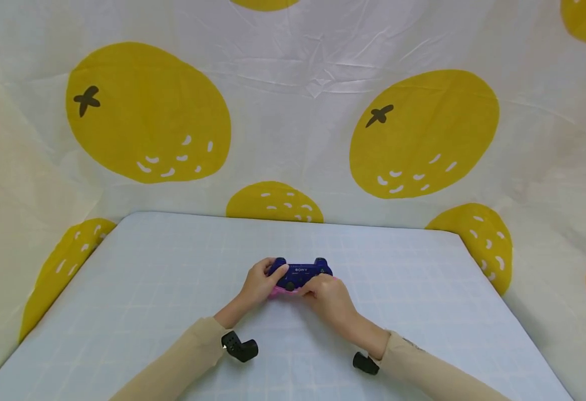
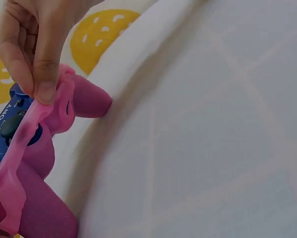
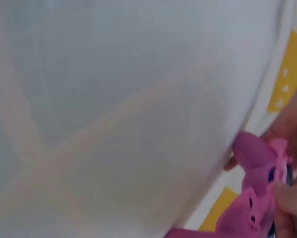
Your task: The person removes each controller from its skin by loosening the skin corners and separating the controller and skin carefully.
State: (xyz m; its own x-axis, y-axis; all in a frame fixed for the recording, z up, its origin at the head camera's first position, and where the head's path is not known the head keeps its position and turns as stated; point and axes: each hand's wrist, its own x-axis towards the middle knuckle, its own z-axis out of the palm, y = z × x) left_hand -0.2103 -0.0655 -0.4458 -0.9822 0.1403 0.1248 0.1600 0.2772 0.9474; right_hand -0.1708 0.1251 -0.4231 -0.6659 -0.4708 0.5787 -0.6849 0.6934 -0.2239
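A dark blue Sony game controller [image 1: 300, 271] is held above the middle of the table, its button face up. My left hand [image 1: 262, 283] grips its left end, thumb on top. A soft pink silicone cover [image 2: 44, 198] wraps the underside and both handles, its loose rim wavy along the near edge. Thumb and a finger of my right hand [image 1: 330, 298] pinch that rim; the left wrist view shows this right hand [image 2: 46, 59] close up. In the right wrist view, the left hand [image 3: 290, 126] lies behind a pink-covered handle [image 3: 253, 151].
The table [image 1: 198, 245] has a pale blue checked cloth. Behind and beside it hangs a white curtain [image 1: 293, 128] printed with large yellow fruits. Black wrist cameras [image 1: 240, 346] sit at both sleeve cuffs.
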